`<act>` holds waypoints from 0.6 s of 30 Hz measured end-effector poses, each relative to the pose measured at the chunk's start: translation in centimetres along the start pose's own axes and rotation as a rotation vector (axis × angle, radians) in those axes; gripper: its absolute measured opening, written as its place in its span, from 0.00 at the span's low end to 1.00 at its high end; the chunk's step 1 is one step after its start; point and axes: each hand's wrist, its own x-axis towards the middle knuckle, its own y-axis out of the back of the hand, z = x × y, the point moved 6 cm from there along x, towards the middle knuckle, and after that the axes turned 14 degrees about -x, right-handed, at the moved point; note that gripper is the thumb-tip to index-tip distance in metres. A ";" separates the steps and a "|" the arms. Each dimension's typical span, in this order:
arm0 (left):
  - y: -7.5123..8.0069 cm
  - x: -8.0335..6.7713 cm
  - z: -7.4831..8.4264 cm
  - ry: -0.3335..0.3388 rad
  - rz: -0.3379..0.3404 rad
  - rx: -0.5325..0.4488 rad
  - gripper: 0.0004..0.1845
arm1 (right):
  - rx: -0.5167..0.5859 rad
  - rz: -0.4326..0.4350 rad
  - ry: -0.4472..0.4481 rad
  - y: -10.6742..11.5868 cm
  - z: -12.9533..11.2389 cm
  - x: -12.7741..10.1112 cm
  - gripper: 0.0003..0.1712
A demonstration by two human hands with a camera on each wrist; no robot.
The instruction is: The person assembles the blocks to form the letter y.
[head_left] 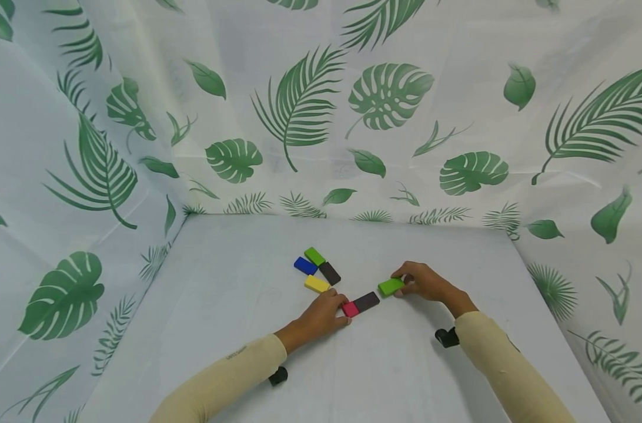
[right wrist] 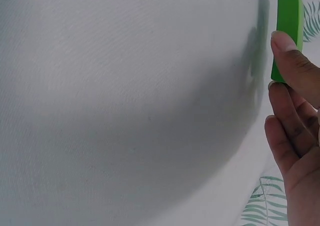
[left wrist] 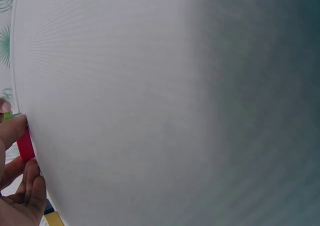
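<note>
My left hand pinches a red block between thumb and fingers; part of the block is covered by the hand. End to end with the red one lies a dark block. To the right of that, my right hand holds a bright green block by its right end, a narrow gap from the dark block. In the right wrist view, the thumb lies across the face of the green block. The left wrist view shows the red block between thumb and fingers at the left edge.
Beyond the left hand lie a yellow block, a blue block, a second green block and another dark block, grouped closely. The white table is bordered by leaf-print sheets at its back and sides.
</note>
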 end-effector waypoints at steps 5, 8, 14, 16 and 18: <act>0.1 0.0 0.0 -0.009 0.002 0.007 0.20 | 0.013 0.004 0.012 0.0 -0.3 0.0 0.23; 0.1 -0.1 0.0 -0.004 -0.002 0.000 0.20 | 0.013 -0.001 0.008 0.0 -0.4 0.0 0.23; 0.1 -0.2 0.1 0.001 -0.005 0.001 0.20 | 0.004 -0.015 0.010 0.2 -0.7 -0.2 0.23; 0.2 -0.2 0.1 -0.005 -0.002 0.001 0.20 | 0.005 -0.020 0.007 0.2 -0.8 -0.2 0.23; 0.2 -0.2 0.2 -0.009 -0.001 0.000 0.20 | 0.000 -0.025 0.001 0.1 -1.0 -0.2 0.23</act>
